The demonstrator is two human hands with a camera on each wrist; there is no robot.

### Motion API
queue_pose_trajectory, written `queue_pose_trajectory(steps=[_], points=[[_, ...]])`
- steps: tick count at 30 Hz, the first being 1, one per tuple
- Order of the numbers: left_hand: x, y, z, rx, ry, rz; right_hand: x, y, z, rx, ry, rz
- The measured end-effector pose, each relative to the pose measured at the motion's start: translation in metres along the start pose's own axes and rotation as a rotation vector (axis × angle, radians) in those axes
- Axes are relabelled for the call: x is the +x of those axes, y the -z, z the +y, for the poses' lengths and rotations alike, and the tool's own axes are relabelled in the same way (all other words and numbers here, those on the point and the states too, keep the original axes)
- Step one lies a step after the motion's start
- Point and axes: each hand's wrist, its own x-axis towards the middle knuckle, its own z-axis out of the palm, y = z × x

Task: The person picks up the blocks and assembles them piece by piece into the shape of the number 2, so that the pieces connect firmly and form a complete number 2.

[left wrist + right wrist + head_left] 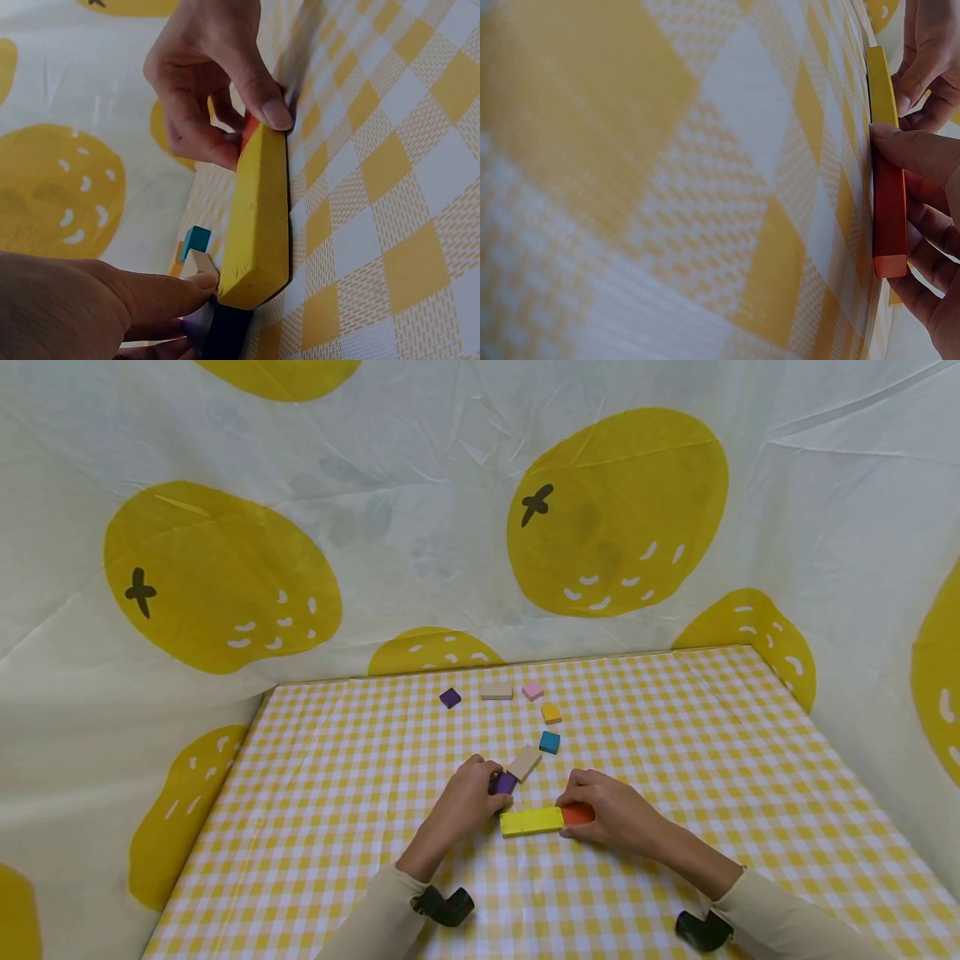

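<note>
My left hand [465,797] grips a purple block [503,783] between thumb and fingers. One corner of that block meets a slanted beige wooden block [525,763]. My right hand [613,810] pinches a red-orange block [579,813], thumb on the near side and fingers on the far side. End to end with the red block lies a long yellow block [531,822]. The right wrist view shows the red block [889,217] lying flat, the thumb at its seam with the yellow one. In the left wrist view, my left thumb is close beside the yellow block's [259,217] near end.
Beyond the beige block a curved row continues with a blue block [550,742], an orange-yellow block [551,713], a pink block [533,692], another beige block [497,692] and a purple block [450,697]. A checked cloth [337,827] covers the table; a patterned curtain [420,543] hangs behind.
</note>
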Motion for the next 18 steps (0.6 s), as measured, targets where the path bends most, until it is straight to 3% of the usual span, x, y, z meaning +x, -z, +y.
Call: queue_pose_trajectory(steps=[18], points=[[0.0061,0.0014,0.0094,-0.006,-0.038,-0.042,0.0007,-0.0006,0.0015,0.003,0.003,0.003]])
